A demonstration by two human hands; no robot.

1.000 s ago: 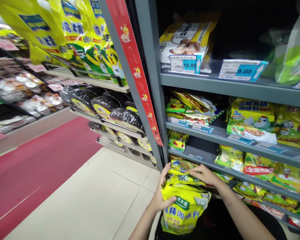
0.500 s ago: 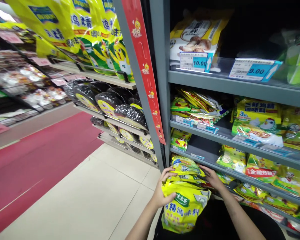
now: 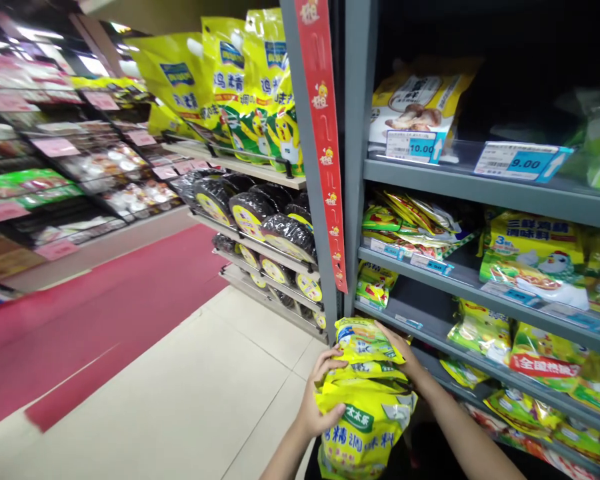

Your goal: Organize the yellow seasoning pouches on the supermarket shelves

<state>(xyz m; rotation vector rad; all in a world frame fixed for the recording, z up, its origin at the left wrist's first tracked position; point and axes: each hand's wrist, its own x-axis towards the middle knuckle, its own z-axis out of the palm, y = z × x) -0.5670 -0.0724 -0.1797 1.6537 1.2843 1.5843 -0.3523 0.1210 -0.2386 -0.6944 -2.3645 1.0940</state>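
A stack of yellow seasoning packets (image 3: 363, 400) rests against my lap, low in the view. My left hand (image 3: 317, 400) grips the stack's left side, fingers curled over the front packet with green and blue print. Over at the stack's right side, my right hand (image 3: 397, 350) holds the small top packet (image 3: 365, 340), which is lifted slightly toward the grey shelf (image 3: 410, 317) just above it. A single small yellow-green packet (image 3: 375, 283) lies on that shelf's left end.
Grey shelves (image 3: 480, 187) on the right carry yellow and green packets and blue price tags. A red hanging strip (image 3: 325, 147) runs down the shelf post. Left shelves hold black round packs (image 3: 260, 213) and big yellow bags (image 3: 245, 87). Tiled floor and red mat (image 3: 95, 333) lie left.
The view has swung left and shelves shifted right. My right hand moved from lying on top of the stack to gripping the top packet from the right and raising it slightly.
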